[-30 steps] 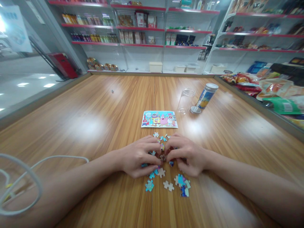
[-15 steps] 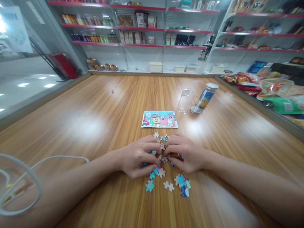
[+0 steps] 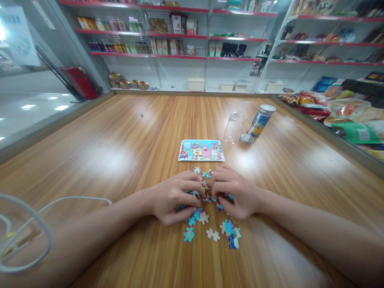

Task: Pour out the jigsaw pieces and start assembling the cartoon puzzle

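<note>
My left hand (image 3: 178,198) rests on the left side of a small pile of jigsaw puzzle pieces (image 3: 205,185), its fingers curled in and the tips hidden among the pieces. Across the pile, my right hand (image 3: 235,194) has bent fingers, with a jigsaw piece (image 3: 219,206) by its thumb tip. A joined cluster of pieces (image 3: 231,233) lies nearer me on the right. Beside it are a piece lying grey side up (image 3: 213,235) and a blue-green piece (image 3: 189,234). Behind the pile lies a cartoon picture card (image 3: 201,151).
A clear plastic jar (image 3: 235,128), a metal lid (image 3: 247,138) and a blue canister (image 3: 261,121) stand at the back right. A white cable (image 3: 75,197) runs at the left. Snack packets (image 3: 354,116) border the table's right edge. Shelves (image 3: 177,58) stand behind.
My right hand has shifted slightly right, away from the middle of the pile, showing more pieces between the hands. My left hand has barely moved.
</note>
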Demonstrator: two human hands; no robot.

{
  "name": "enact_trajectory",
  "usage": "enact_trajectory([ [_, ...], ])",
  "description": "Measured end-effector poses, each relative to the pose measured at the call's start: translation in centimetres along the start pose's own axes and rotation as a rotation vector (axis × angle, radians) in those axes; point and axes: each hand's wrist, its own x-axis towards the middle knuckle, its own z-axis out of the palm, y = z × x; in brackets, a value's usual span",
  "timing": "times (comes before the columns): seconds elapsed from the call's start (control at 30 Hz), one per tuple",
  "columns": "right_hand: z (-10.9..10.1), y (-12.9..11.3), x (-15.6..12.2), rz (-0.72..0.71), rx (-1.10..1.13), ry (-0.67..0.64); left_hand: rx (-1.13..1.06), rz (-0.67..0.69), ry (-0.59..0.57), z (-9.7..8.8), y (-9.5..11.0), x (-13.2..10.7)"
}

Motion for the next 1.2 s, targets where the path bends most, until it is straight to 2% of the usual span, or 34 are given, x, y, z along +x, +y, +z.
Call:
enact_trajectory([
  [0.17, 0.1, -0.4, 0.2, -0.044, -0.052, 0.011, 0.024, -0.002, -0.009, 0.0, -0.1, 0.0],
  [0.37, 0.5, -0.2, 0.3, -0.01, -0.112, 0.038, 0.036, -0.013, 0.027, 0.0, -0.1, 0.0],
  [1.2, 1.1, 0.1, 0.3, -0.004, -0.194, -0.05, 0.043, -0.022, 0.023, -0.2, -0.1, 0.0],
])
